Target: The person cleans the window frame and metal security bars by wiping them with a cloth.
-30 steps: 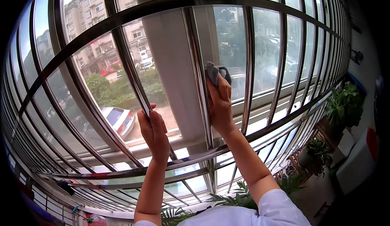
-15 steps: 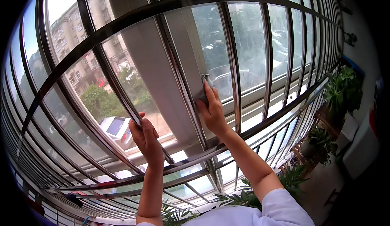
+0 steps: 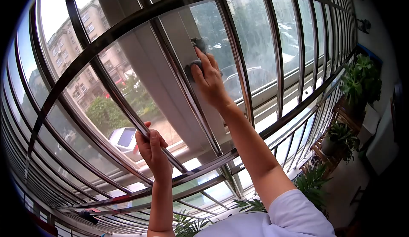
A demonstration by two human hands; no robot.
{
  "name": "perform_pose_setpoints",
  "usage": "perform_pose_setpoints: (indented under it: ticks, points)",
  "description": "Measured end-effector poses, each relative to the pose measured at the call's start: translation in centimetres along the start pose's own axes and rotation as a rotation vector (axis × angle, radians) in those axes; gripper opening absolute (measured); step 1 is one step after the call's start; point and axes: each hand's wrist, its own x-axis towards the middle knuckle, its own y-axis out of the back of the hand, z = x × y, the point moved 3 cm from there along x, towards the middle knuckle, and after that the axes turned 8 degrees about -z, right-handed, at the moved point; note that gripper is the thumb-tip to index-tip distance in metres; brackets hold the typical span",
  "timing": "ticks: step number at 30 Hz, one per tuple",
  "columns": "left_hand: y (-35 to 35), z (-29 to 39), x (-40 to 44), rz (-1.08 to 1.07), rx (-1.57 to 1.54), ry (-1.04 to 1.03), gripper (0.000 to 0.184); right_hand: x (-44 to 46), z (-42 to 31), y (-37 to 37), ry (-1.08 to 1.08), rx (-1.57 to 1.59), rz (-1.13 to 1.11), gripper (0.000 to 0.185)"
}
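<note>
My left hand (image 3: pixel 152 145) is wrapped round one of the shiny metal window bars (image 3: pixel 120 99), low down near the crossbar. Between two bars reaches my right hand (image 3: pixel 211 77), with a dark grey cloth (image 3: pixel 194 69) bunched under its fingers. The cloth presses on the edge of the window frame (image 3: pixel 181 41), beside the glass pane (image 3: pixel 247 37). Part of the cloth is hidden behind the fingers. Smears show on the glass to the right of this hand.
A curved metal crossbar (image 3: pixel 128 25) joins the upright bars. Potted plants (image 3: pixel 360 81) stand on wooden stands along the right side, and palm leaves (image 3: pixel 313 186) rise below my right arm. Outside are a white car (image 3: pixel 123 139) and a building (image 3: pixel 70 45).
My right hand has moved up and a little left with the cloth, further along the frame edge. My left hand keeps its hold on the bar. The view has shifted slightly.
</note>
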Motion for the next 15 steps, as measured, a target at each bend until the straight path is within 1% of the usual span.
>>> perform_pose_setpoints:
  ticks: [2, 5, 8, 9, 10, 12, 14, 15]
  points:
    - [0.0, -0.2, 0.0, 0.018, 0.040, -0.008, 0.025, -5.4, 1.0, 0.2, -0.058, 0.013, -0.067, 0.050]
    - [-0.4, 0.1, 0.0, 0.042, 0.028, -0.010, 0.025, -12.3, 2.7, 0.1, -0.278, -0.072, -0.211, 0.050]
    - [-0.4, -0.1, 0.1, 0.059, 0.043, -0.029, 0.025, -13.6, 3.9, -0.2, -0.339, -0.059, -0.244, 0.045]
    - [-0.4, -0.1, 0.1, 0.063, 0.033, -0.021, 0.027, -12.5, 3.6, 0.0, -0.434, -0.059, -0.351, 0.045]
    - [-0.5, -0.1, 0.1, 0.056, 0.032, -0.019, 0.027, -11.1, 3.1, 0.2, -0.439, -0.061, -0.345, 0.045]
    - [-0.4, -0.1, 0.1, 0.053, 0.016, -0.022, 0.029, -7.8, 1.4, 0.2, -0.244, -0.019, -0.206, 0.049]
    - [-0.1, -0.1, 0.1, 0.033, 0.022, -0.013, 0.030, -3.9, -0.1, -0.2, -0.124, -0.066, -0.074, 0.050]
    - [0.0, 0.0, 0.0, 0.017, 0.031, -0.002, 0.031, -2.4, -0.4, -0.5, -0.131, -0.069, -0.073, 0.050]
